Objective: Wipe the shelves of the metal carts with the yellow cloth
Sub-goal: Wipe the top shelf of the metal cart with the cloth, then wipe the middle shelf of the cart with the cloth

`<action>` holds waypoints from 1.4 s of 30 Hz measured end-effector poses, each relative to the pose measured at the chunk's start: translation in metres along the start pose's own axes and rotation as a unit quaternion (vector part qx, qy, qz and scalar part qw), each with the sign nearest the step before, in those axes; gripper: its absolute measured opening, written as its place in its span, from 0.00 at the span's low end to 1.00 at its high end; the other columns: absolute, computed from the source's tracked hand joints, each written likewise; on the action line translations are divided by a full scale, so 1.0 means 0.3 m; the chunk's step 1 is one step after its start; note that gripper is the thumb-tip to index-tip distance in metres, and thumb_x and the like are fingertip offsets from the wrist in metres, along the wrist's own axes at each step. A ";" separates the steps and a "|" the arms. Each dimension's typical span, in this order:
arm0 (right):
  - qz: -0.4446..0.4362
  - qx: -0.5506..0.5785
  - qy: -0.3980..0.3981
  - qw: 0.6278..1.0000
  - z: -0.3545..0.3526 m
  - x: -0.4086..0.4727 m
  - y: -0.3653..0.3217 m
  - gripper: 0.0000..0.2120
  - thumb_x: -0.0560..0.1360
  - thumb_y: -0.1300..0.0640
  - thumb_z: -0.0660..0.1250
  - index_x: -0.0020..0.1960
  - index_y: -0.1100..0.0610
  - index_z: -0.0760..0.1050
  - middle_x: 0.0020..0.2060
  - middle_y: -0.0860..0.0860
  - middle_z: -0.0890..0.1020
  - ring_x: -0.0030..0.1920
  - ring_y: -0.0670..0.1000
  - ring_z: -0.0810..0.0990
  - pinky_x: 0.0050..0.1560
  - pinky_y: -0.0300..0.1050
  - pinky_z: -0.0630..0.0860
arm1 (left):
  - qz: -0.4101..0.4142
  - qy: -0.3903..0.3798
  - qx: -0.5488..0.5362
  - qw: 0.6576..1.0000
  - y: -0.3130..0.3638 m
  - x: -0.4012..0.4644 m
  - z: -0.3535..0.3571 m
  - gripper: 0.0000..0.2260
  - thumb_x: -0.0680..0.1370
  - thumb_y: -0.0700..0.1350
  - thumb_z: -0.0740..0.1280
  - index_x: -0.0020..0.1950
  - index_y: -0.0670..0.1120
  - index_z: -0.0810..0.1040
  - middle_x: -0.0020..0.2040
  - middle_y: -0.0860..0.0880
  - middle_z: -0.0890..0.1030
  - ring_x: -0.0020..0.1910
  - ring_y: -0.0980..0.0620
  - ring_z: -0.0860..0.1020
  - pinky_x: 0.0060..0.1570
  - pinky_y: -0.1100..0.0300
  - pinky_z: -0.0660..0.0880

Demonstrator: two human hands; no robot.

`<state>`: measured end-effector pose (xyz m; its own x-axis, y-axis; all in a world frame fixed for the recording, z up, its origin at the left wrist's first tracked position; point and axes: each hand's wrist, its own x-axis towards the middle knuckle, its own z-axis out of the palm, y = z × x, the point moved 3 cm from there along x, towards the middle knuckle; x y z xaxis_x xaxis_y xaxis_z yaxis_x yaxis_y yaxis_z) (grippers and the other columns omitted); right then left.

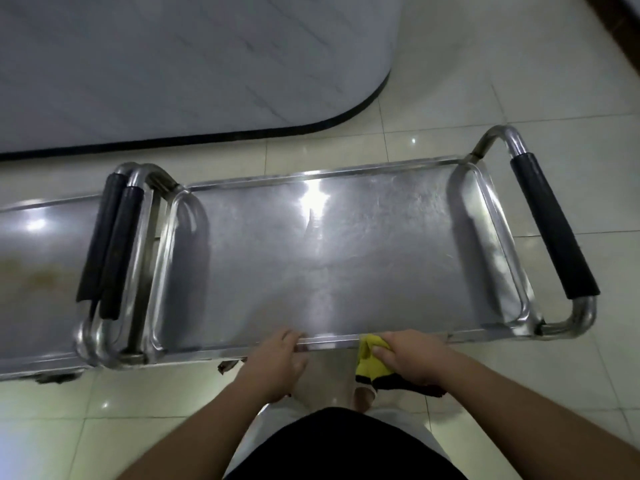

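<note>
Down at the near edge of the shiny stainless-steel cart top shelf (346, 258), both bare hands meet the rim. The right hand (412, 358) has its fingers curled round a bunched yellow cloth with a black border (372, 362), clutching it tightly and pressing the wad against the near rim, right of that edge's middle; the cloth's yellow part sits at the rim, while its dark-edged end hangs below the hand, off the shelf. The left hand (277, 362) holds no cloth: its fingers are bent over the same near rim, gripping the metal lip just left of the middle, close to the right hand but apart from it. The shelf is a shallow rectangular tray with rounded corners and a raised lip, its surface dull grey, streaked and scuffed, with a bright glare of light near the far edge and down the centre. A curved steel tube handle with a black foam sleeve (554, 226) stands off the right end. At the left end, two similar black-sleeved handles (110, 247) lie side by side, one belonging to a second steel cart shelf (34, 271) that abuts on the left and shows a brownish stain. Both carts stand on a pale glossy tiled floor (485, 98), beyond which runs a grey curved counter wall with a black base strip (173, 64).
</note>
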<state>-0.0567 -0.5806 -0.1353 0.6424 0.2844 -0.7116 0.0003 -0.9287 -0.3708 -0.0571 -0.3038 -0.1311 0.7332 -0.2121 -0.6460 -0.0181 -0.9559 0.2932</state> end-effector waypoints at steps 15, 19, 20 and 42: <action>0.106 0.069 0.107 0.986 0.310 -0.136 -0.368 0.18 0.85 0.41 0.55 0.58 0.52 0.77 0.55 0.54 0.83 0.58 0.57 0.80 0.57 0.51 0.75 | 0.000 -0.011 -0.041 0.999 -0.580 -0.362 0.086 0.18 0.81 0.53 0.62 0.70 0.51 0.77 0.68 0.47 0.76 0.70 0.46 0.75 0.67 0.58 0.70; 0.095 0.074 0.101 0.988 0.438 -0.146 -0.528 0.21 0.85 0.40 0.54 0.62 0.52 0.77 0.55 0.53 0.83 0.59 0.57 0.80 0.59 0.52 0.75 | -0.040 -0.023 -0.055 0.997 -0.741 -0.458 0.154 0.19 0.85 0.51 0.59 0.76 0.51 0.71 0.75 0.48 0.72 0.73 0.46 0.72 0.71 0.57 0.68; 0.091 0.073 0.093 0.989 0.466 -0.148 -0.559 0.20 0.85 0.39 0.54 0.60 0.51 0.77 0.52 0.52 0.83 0.57 0.57 0.80 0.57 0.52 0.75 | -0.046 -0.020 -0.064 0.997 -0.777 -0.473 0.174 0.19 0.85 0.51 0.60 0.77 0.51 0.71 0.76 0.47 0.71 0.73 0.46 0.72 0.71 0.56 0.68; 0.099 0.213 0.079 0.969 0.732 0.140 -0.467 0.23 0.86 0.40 0.53 0.70 0.52 0.74 0.60 0.55 0.82 0.58 0.58 0.79 0.59 0.53 0.74 | -0.183 0.057 -0.244 0.950 -0.845 -0.403 0.573 0.20 0.82 0.50 0.65 0.74 0.49 0.73 0.67 0.49 0.79 0.61 0.50 0.79 0.58 0.58 0.72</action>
<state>-0.1980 -0.3864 -0.2441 0.7065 0.0403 -0.7066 -0.4292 -0.7695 -0.4730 -0.2580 -0.0707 -0.2483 0.6992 0.1678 -0.6949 0.5502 -0.7470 0.3732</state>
